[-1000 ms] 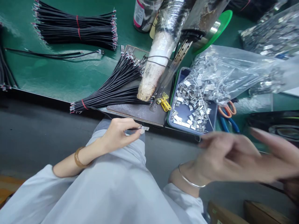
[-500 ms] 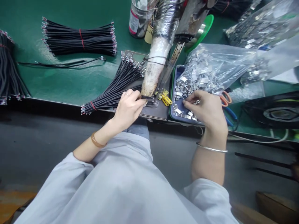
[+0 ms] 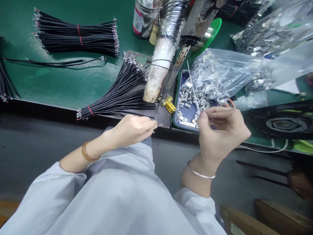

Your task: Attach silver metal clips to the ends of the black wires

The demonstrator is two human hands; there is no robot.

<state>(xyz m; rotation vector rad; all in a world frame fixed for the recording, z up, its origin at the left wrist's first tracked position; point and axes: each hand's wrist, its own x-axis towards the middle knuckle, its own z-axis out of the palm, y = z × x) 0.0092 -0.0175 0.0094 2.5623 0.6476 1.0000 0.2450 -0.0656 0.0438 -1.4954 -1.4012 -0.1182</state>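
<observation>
My left hand [image 3: 137,130] is closed in a pinch at the table's front edge, on what looks like a small metal connector [image 3: 155,126], mostly covered by the fingertips. Just behind it fans a bundle of black cables [image 3: 107,98], tied by a red band, with metal connectors on many far ends. My right hand [image 3: 221,129] is raised over the front of the blue tray [image 3: 176,112], thumb and forefinger pinched on a thin silvery strand [image 3: 193,86] resembling solder wire. Loose silver connectors [image 3: 188,91] lie in that tray.
A wrapped white tube [image 3: 156,70] and a soldering iron [image 3: 182,55] slant down between bundle and tray. Yellow clips [image 3: 170,105] lie beside them. A second cable bundle [image 3: 75,37] lies back left. Bags of connectors [image 3: 220,71] and a black fan [image 3: 288,120] occupy the right.
My right hand has left the connectors in the tray and now holds the thin strand. My left hand has drawn back from the cables toward the table edge. The view has shifted slightly.
</observation>
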